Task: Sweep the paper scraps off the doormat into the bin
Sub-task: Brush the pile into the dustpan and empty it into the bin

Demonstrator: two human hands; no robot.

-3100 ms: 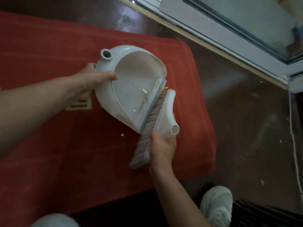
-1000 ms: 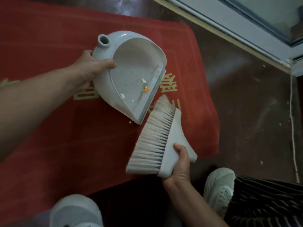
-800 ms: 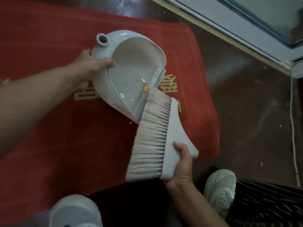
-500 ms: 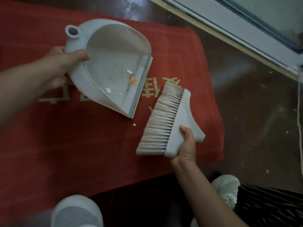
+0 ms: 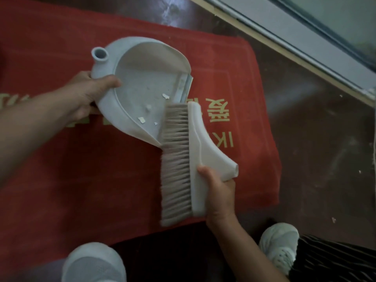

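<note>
Fingers of the left hand (image 5: 89,94) grip the stiff dustpan (image 5: 142,78), those of the right hand (image 5: 219,194) clasp the brush (image 5: 196,151), and the paper scraps (image 5: 165,96) (feather-light, apt to flutter) lie in the pan beyond the left thumb

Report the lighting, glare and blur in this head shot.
Head view: dim overall, colours muted; a pale glare patch on the dark floor beyond the doormat; the brush bristles smear with motion blur at their near end; paper scraps in the dustpan are legible.

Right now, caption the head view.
Left hand holds dustpan with paper scraps on doormat; right hand holds brush at its lip.
</note>
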